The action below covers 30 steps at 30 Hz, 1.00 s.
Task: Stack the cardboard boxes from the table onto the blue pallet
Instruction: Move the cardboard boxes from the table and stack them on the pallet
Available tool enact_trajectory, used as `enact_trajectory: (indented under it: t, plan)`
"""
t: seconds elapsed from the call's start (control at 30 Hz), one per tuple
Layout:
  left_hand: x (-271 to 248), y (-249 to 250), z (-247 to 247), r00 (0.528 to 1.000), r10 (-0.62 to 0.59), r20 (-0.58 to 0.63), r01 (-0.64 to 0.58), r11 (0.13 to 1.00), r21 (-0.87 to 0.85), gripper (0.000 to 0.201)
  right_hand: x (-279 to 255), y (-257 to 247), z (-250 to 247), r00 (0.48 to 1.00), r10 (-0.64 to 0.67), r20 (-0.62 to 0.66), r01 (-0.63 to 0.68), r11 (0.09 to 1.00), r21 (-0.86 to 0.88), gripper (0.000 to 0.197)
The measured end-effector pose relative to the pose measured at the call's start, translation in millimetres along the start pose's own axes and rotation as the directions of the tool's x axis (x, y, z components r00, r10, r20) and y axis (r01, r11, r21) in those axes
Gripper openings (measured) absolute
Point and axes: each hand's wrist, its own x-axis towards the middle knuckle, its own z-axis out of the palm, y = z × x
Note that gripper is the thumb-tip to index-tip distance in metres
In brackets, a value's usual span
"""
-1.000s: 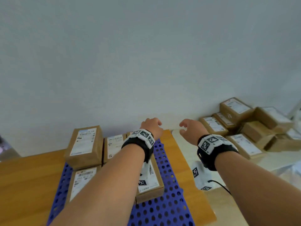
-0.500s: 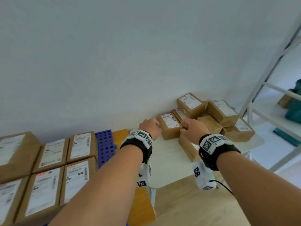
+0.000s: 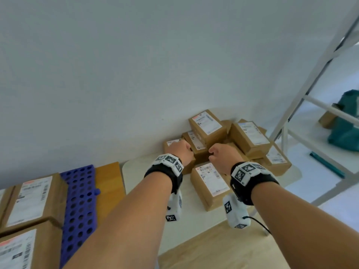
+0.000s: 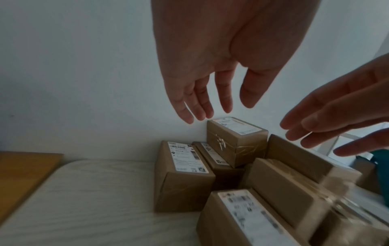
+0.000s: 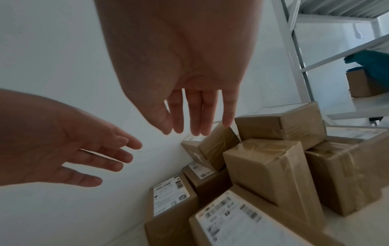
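A pile of brown cardboard boxes (image 3: 242, 136) with white labels lies on the white table (image 3: 143, 175) against the wall. My left hand (image 3: 181, 151) hovers over the leftmost box (image 4: 183, 174), fingers straight and empty. My right hand (image 3: 221, 155) hovers beside it, above a tilted box (image 5: 271, 169) in the middle of the pile, fingers also spread and holding nothing. The nearest box (image 3: 210, 183) lies flat below my right wrist. At the lower left is the blue pallet (image 3: 79, 200), with several boxes (image 3: 33, 200) on it.
The pallet sits on a wooden table (image 3: 108, 183) that adjoins the white one. A white shelf frame (image 3: 303, 90) stands to the right, with a teal bag (image 3: 347, 121) and another box on it. The wall is close behind the pile.
The view has swung right from the pallet to the white table. Both hands have travelled over to the pile of boxes and now hover above it, still empty.
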Motion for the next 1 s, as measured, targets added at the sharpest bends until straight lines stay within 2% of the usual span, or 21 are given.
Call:
enact_trajectory:
  t: [0.23,0.4,0.57,0.73,0.83,1.0]
  plan:
    - [89,9,1,0.998,-0.064,0.024,0.066,0.995,-0.069,0.029,82,12,-19,1.000,-0.017,-0.007,0.017,1.000,0.010,0.026]
    - [128,26,4,0.993,-0.109,0.049,0.114,0.988,-0.108,0.038,117,27,-32,1.000,0.001,-0.029,0.001,0.997,0.080,0.035]
    - [155,39,8,0.987,-0.154,0.055,0.160,0.979,-0.130,0.038,157,46,-44,0.997,-0.020,-0.077,0.028,0.995,0.098,0.032]
    - [179,51,14,0.972,-0.228,0.050,0.233,0.963,-0.133,0.035,200,60,-49,0.998,-0.066,-0.013,0.067,0.995,0.075,0.032]
    - [194,59,22,0.965,-0.245,0.095,0.256,0.958,-0.129,0.035,222,65,-51,0.997,-0.073,0.039,0.070,0.993,0.094,0.038]
    - [224,58,41,0.935,-0.336,0.110,0.353,0.903,-0.244,0.044,246,74,-47,0.988,-0.053,0.142,0.039,0.994,0.098,0.048]
